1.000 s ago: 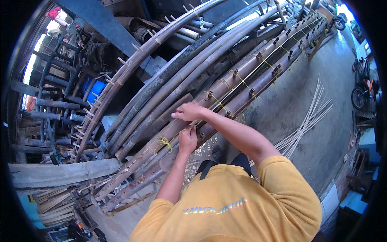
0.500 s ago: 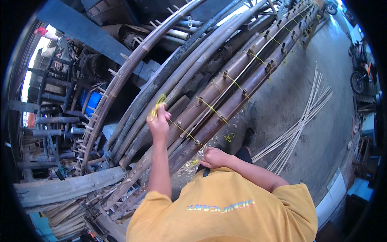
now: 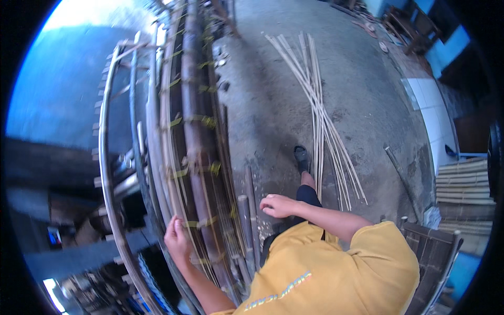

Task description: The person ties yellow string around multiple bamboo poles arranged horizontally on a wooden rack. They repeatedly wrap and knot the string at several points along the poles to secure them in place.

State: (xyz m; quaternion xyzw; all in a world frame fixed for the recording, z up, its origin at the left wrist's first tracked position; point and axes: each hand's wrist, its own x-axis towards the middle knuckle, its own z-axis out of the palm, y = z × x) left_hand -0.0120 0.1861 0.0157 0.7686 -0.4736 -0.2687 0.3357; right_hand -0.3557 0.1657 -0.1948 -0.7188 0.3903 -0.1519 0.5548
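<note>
My left hand [image 3: 178, 242] is beside the long bamboo frame, its fingers curled; blur hides whether anything is in them. The frame has a thick brown bamboo pole [image 3: 191, 107] on its right and a second pole to its left. Yellow cord ties [image 3: 215, 168] cross both at intervals. Out over the floor in front of my body, my right hand [image 3: 278, 206] is bent into a loose fist, and no cord shows in it. Thin, pale bamboo strips [image 3: 317, 105] lie crossed on the concrete to its right.
My sandalled foot [image 3: 301, 155] is on the floor by the strips. A curved bamboo rail with pegs [image 3: 107, 184] runs along the left. Short poles [image 3: 244, 218] stand near the frame. A single pole [image 3: 401, 176] and stacked split bamboo [image 3: 464, 181] lie at the right.
My view and body have turned right, bringing the strips to the middle. The yellow cord bundle seen earlier in my left hand no longer shows. That hand appears lower, beside the frame.
</note>
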